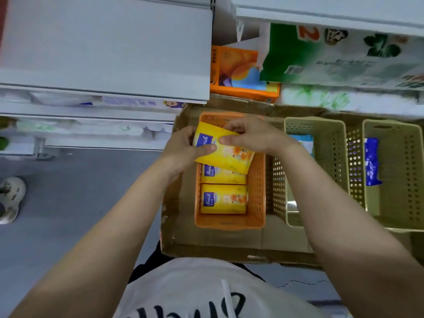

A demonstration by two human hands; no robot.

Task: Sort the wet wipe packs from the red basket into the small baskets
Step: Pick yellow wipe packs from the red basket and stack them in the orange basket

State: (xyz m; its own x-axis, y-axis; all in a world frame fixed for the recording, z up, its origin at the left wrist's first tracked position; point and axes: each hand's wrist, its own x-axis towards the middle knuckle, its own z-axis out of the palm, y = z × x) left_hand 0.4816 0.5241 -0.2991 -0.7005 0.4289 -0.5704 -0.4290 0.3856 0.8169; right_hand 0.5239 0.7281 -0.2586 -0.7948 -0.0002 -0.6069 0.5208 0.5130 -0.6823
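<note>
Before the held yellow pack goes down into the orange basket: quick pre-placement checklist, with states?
1. Grip: left hand and right hand both hold the yellow pack: ok.
2. Pack over the orange basket: ok.
3. Colour match: two yellow packs already lie inside: ok.
4. Free slot at the far end: hidden by hands and pack: cannot tell.
5. Pack level: tilted, not flat: not ok.
6. Blue pack kept apart in a beige basket: ok.

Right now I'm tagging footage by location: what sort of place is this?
Probably a shop aisle or stockroom: white shelves hold packaged tissue bundles, and baskets of wipe packs sit in a cardboard tray on the floor.
</note>
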